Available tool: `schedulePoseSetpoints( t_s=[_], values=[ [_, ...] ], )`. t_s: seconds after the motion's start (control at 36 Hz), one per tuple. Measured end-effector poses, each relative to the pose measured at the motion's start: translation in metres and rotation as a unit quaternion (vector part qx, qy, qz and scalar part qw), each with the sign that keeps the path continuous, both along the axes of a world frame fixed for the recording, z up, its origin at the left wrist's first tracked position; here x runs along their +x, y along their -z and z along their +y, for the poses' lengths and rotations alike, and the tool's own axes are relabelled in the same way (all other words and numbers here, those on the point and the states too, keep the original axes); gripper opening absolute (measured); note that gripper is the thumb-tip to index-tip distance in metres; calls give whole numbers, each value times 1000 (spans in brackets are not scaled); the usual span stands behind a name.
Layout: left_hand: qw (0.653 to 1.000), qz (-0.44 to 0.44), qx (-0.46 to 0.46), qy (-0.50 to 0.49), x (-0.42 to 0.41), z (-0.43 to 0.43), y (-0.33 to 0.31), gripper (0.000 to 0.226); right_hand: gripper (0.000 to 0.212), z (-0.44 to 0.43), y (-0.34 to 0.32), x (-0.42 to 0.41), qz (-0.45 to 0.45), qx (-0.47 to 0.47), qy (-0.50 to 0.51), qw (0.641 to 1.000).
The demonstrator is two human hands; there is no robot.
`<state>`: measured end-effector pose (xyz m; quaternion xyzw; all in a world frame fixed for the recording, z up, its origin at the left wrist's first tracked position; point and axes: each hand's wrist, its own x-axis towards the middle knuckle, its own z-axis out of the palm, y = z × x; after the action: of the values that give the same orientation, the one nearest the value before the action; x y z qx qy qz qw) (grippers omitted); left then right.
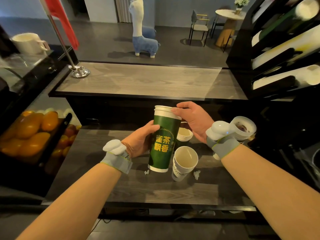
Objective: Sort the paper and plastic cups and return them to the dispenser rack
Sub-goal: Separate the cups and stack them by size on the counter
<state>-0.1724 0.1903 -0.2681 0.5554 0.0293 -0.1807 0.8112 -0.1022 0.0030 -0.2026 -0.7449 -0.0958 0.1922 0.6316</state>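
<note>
A tall green paper cup stack point(162, 141) with yellow lettering stands upright over the lower counter point(121, 184). My left hand point(140, 141) grips its side, and my right hand point(194, 122) holds its white rim from the right. A stack of white paper cups point(184, 163) stands just right of it, with another short paper stack point(185, 135) behind. Clear plastic cups point(244, 127) sit behind my right wrist. The black dispenser rack point(242, 49) at the upper right holds slanted rows of white cups point(277, 49).
A raised wooden shelf point(147, 80) runs across the middle, with a flag pole base point(80, 71) on its left end. A display case of oranges point(31, 130) is at the left. Small paper scraps point(197, 174) lie on the counter.
</note>
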Motion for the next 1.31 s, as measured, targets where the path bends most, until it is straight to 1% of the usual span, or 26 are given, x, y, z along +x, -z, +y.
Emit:
schedulePoseSetpoints(
  t_s=[0.06, 0.11, 0.17, 0.22, 0.28, 0.36, 0.44, 0.5, 0.53, 0.67, 0.72, 0.86, 1.06, 1.22, 1.31],
  values=[
    [998, -21, 51, -20, 1, -1, -4, 70, 69, 3, 0, -1, -22, -31, 5, 999],
    [994, -37, 93, -42, 3, -1, -8, 68, 77, 5, -3, -2, -28, -33, -5, 999],
    [992, -53, 98, -63, 4, 3, -12, 72, 72, 6, -6, -1, -5, 20, -1, 1000],
    [992, -66, 74, -80, 8, 7, -17, 68, 64, 5, -12, 0, 32, 88, -3, 996],
    [991, -78, 57, -90, 11, 12, -23, 66, 59, 2, -16, 2, 44, 114, -33, 992],
    [985, -96, 111, -86, 18, 17, -34, 66, 51, -2, -16, 8, 6, 65, -79, 995],
    [974, -119, 175, -81, 25, 17, -42, 70, 47, -7, -16, 13, -65, 19, -48, 997],
    [967, -128, 201, -85, 33, 15, -46, 74, 49, -11, -19, 17, -116, -24, -27, 993],
    [963, -136, 217, -84, 38, 12, -48, 72, 50, -13, -20, 18, -135, -44, -19, 990],
    [916, -197, 338, -87, 64, -11, -57, 67, 56, -28, -18, 31, -204, -105, 13, 973],
    [905, -207, 365, -75, 77, -21, -57, 68, 55, -35, -14, 38, -206, -119, 35, 971],
    [891, -218, 395, -46, 105, -45, -49, 73, 55, -55, -2, 52, -196, -138, 73, 968],
    [882, -209, 423, -4, 128, -60, -26, 75, 54, -76, 23, 66, -161, -156, 84, 971],
    [874, -204, 440, -20, 138, -61, -13, 76, 55, -76, 36, 78, -142, -164, 91, 972],
    [876, -203, 436, -29, 141, -58, -12, 76, 55, -75, 38, 81, -138, -160, 91, 973]
  ],
)
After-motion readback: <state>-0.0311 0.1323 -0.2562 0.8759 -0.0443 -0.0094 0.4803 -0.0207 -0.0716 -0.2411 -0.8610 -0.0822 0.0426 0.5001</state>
